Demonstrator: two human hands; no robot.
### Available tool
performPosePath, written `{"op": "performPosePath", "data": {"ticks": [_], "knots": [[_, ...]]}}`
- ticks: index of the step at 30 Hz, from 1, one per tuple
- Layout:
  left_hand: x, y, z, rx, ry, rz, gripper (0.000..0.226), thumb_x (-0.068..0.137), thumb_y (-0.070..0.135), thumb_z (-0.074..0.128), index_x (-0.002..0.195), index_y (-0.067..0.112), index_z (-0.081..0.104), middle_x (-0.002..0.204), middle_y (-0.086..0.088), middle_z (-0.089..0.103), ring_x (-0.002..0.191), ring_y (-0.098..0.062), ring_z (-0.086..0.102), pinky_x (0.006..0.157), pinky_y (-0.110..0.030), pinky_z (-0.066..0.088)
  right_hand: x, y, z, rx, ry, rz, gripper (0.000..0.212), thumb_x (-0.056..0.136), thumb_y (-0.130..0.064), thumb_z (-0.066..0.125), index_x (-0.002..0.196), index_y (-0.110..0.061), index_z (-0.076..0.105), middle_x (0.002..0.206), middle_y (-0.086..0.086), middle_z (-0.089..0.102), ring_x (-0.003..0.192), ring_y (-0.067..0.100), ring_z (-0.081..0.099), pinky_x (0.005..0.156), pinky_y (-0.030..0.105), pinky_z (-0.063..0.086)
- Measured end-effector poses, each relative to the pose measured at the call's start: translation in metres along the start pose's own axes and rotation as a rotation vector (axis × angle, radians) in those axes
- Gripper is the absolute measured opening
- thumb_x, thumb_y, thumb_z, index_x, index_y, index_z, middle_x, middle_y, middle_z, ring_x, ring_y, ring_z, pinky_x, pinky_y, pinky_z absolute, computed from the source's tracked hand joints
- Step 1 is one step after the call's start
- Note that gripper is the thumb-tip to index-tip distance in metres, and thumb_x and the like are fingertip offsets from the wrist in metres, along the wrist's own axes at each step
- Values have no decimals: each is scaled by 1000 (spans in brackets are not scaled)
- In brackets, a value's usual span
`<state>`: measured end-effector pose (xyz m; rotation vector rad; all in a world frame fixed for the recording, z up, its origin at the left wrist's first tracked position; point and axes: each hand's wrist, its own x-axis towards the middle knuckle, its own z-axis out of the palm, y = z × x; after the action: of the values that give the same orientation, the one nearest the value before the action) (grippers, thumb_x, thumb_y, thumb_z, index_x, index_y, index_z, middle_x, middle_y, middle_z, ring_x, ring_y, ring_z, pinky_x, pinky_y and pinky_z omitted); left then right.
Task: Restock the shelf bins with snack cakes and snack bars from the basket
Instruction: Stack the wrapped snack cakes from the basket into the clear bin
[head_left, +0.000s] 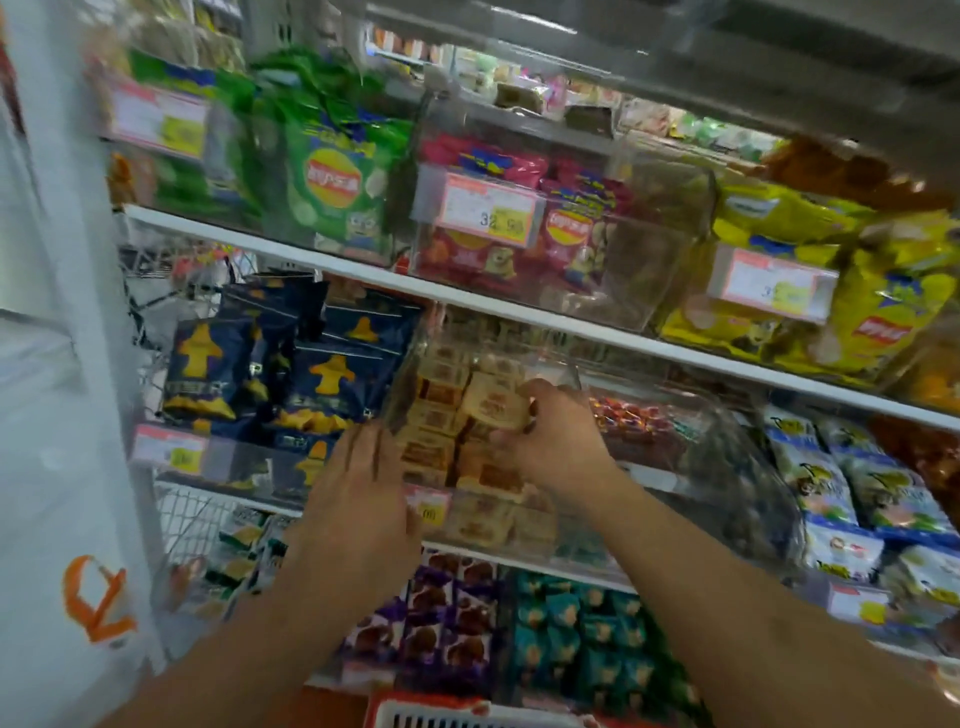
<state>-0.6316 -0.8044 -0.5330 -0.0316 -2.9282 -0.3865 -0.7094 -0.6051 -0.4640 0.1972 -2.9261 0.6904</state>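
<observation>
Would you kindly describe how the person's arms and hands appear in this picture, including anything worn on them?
Both forearms are bare as far as the frame shows: no sleeves or cuffs in view. The left hand and right hand wear no gloves, and no watch, bracelet or ring is visible, though motion blur could hide something small.

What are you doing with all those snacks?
A person is filling up a store shelf. Their right hand holds a small tan snack cake and is putting it into a clear bin already stacked with the same cakes. Their left hand rests against the bin's front left side. The red basket sits at the bottom edge of the view, below the arms. Dark blue snack bags fill the bin just to the left.
</observation>
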Motion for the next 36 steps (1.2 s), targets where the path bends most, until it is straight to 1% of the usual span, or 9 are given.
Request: {"op": "performPosePath", "data": {"ticks": [5,8,12,15,22,25,27,29,36], "knots": [[2,-5,16,83,33,14,89,99,51,45,162,-1,11,169,-16,12,155,-35,9,129,-45,14,58,-16,45,-123,-118,-16,26,94,-31,72,113,-14,69,109,2,69,103,21,66,77,25,51],[0,-8,26,22,67,38,88,100,46,45,163,1,3,170,-12,5,157,-31,2,126,-40,4,77,-17,71,-142,-121,17,25,92,-32,72,110,-16,64,106,2,69,92,18,65,78,31,59],[-3,-3,27,2,80,40,88,97,43,50,163,1,10,170,-11,8,157,-30,3,129,-42,8,83,-21,78,-146,-51,20,35,92,-33,75,103,-19,45,92,-3,54,86,15,55,67,25,49],[-3,-3,26,-13,55,28,89,99,43,45,164,2,0,170,-10,-4,156,-28,-8,130,-42,7,84,-24,78,-132,-61,28,41,88,-37,77,115,-17,54,86,-5,52,80,14,56,48,19,39],[-14,-6,21,-88,32,57,90,99,36,50,164,8,-5,172,-3,-12,158,-23,-15,131,-41,4,25,-26,38,-21,52,-59,19,95,-28,62,103,-10,63,103,6,61,90,21,56,70,27,43],[-37,-3,25,-178,21,114,83,96,24,60,164,11,15,171,-1,3,156,-26,17,124,-41,31,-32,-22,31,7,158,-186,10,97,-23,61,98,-14,61,100,2,55,86,18,53,70,26,39],[-60,1,34,-255,-23,96,72,97,23,60,160,16,27,167,7,8,127,-21,53,100,-38,54,-75,-12,36,57,169,-237,7,98,-20,61,92,-16,60,94,-1,55,83,14,51,68,24,38],[-87,2,54,-285,-113,51,63,99,23,59,156,18,33,164,8,11,109,-17,60,88,-39,58,-119,6,52,88,122,-216,7,98,-18,60,91,-17,59,94,-2,54,82,13,50,70,27,42],[-185,-12,149,-260,-524,-183,66,90,16,67,148,18,36,151,-11,31,118,-33,60,93,-48,55,-239,75,170,120,-406,222,12,98,-14,59,107,-18,53,96,3,55,80,22,56,63,41,52]]}}
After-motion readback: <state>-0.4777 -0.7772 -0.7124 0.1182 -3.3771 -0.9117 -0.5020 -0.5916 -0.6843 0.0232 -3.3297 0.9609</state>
